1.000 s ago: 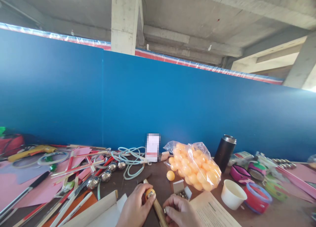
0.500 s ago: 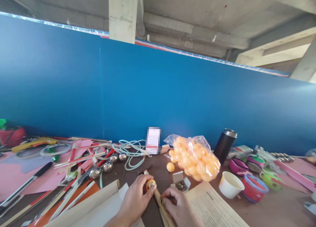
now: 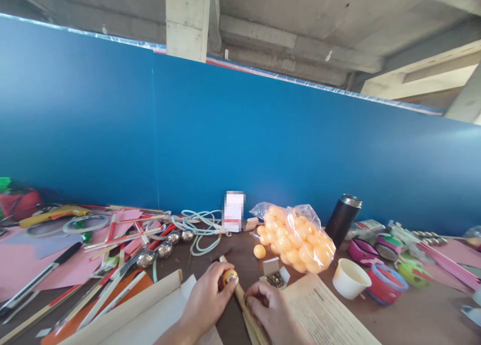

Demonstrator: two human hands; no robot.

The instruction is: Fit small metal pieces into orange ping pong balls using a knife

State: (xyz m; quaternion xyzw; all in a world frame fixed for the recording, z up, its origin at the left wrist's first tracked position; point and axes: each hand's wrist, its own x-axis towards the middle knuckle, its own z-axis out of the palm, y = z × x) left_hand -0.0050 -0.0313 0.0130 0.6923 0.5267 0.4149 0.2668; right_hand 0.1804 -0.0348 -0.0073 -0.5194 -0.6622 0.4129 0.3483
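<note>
My left hand is closed around an orange ping-pong ball, with thumb and fingers on its sides. Small shiny metal bits show on the ball's surface near the thumb tip. A pale wooden stick runs along the table between my hands. Close beside that stick, the fingertips of my right hand are pinched together; whatever they hold is too small and hidden to name. Just beyond the right hand stands an open little carton of small metal pieces that look like thumbtacks.
A clear bag of orange balls lies behind the carton, with one loose ball beside it. To the right are a black flask, a paper cup and a printed sheet. Sticks, tape and a yellow glue gun clutter the left.
Both hands keep almost the same pose, the left on the ball and the right pinched by the stick. The whole view has shifted only very slightly.
</note>
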